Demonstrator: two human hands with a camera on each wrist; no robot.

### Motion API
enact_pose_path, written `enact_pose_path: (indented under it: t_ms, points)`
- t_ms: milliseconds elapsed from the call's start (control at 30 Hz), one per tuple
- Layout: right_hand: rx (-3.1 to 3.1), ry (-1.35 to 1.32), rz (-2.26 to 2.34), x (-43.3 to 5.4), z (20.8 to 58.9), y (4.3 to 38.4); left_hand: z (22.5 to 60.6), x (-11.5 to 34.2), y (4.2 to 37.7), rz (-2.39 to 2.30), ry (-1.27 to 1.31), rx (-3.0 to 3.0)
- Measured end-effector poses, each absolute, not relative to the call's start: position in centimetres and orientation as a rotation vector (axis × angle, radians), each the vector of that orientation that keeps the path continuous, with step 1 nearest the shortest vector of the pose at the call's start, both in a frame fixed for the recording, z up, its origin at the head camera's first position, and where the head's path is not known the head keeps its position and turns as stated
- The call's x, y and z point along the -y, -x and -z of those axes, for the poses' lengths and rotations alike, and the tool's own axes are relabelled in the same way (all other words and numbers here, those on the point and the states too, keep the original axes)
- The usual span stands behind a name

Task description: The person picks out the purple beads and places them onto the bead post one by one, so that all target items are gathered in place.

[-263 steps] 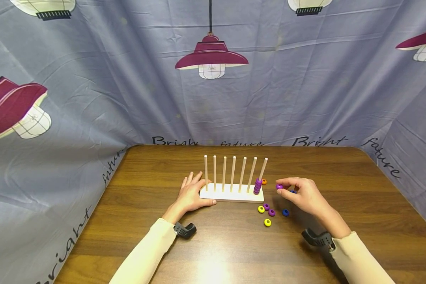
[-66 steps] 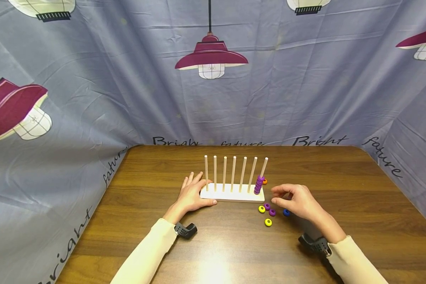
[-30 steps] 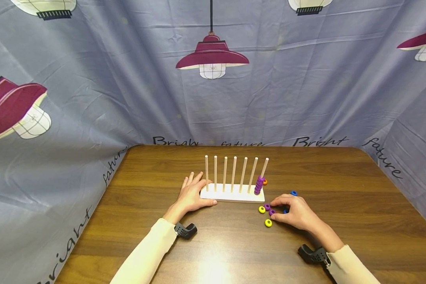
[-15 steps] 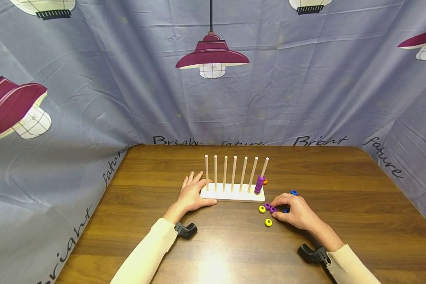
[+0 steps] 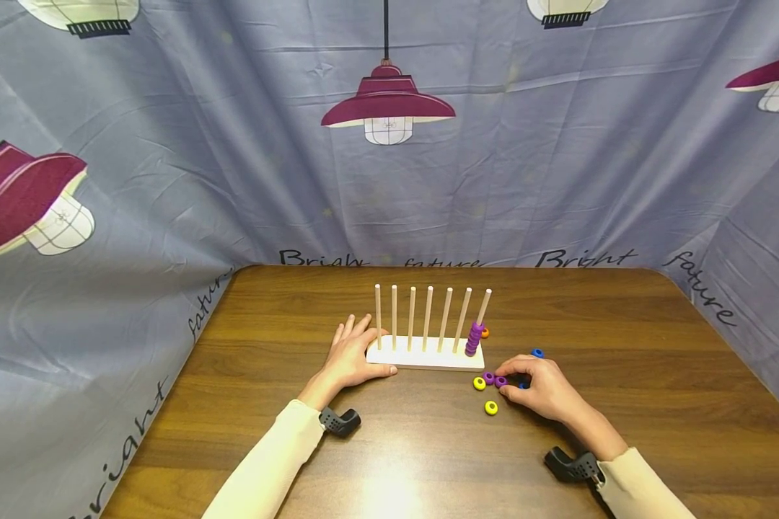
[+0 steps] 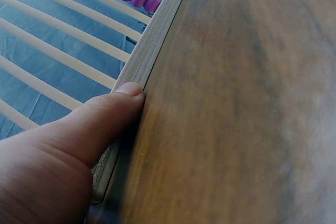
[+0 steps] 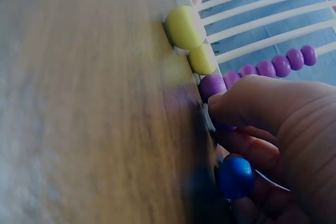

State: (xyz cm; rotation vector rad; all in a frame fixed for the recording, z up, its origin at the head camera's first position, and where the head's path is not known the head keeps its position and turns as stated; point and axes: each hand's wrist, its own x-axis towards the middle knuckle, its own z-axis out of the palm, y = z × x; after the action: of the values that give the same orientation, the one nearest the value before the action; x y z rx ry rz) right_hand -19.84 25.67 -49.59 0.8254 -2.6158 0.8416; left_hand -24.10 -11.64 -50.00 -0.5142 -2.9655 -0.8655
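Note:
A white peg rack (image 5: 422, 357) with a row of wooden pegs stands upright on the table. My left hand (image 5: 347, 358) holds its left end, the thumb (image 6: 113, 116) along the front edge and the fingers behind. Several purple beads (image 5: 474, 339) are stacked on the rightmost peg. Right of the rack, my right hand (image 5: 540, 384) pinches a purple bead (image 5: 500, 382) at table level between thumb and fingers; in the right wrist view the thumb partly hides it. Another loose purple bead (image 5: 489, 378) lies just left of it.
Two yellow beads, a nearer one (image 5: 490, 408) and a farther one (image 5: 479, 384), lie in front of the rack's right end. One blue bead (image 5: 537, 353) sits behind my right hand, another blue bead (image 7: 235, 178) under it. An orange bead (image 5: 485, 332) lies behind the purple stack.
The purple bead held earlier in my right hand is now on the stack. That hand has come down nearer me to a loose purple bead, which has shifted slightly. My left hand stays put.

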Motion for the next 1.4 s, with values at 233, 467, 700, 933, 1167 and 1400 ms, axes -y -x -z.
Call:
enact_pose_path:
  t_ms: [233, 467, 700, 933, 1167, 1400]
  points:
    - [2.688, -0.748, -0.88, -25.72, 49.32, 19.68, 50.06, 11.64, 24.04, 0.861, 0.511, 2.969]
    - [2.695, -0.714, -0.935, -25.77, 49.3, 19.65, 49.97, 11.63, 24.03, 0.86, 0.511, 2.971]
    - [2.652, -0.726, -0.97, -25.68, 49.45, 19.63, 49.91, 11.58, 23.99, 0.859, 0.511, 2.976]
    - [2.642, -0.719, -0.961, -25.62, 49.6, 19.68, 49.91, 11.56, 23.98, 0.869, 0.507, 2.977]
    - [2.646, -0.7, -0.973, -25.55, 49.74, 19.69, 49.91, 11.57, 23.99, 0.868, 0.508, 2.976]
    - [2.661, -0.678, -0.962, -25.51, 49.78, 19.73, 50.03, 11.6, 24.01, 0.864, 0.509, 2.972]
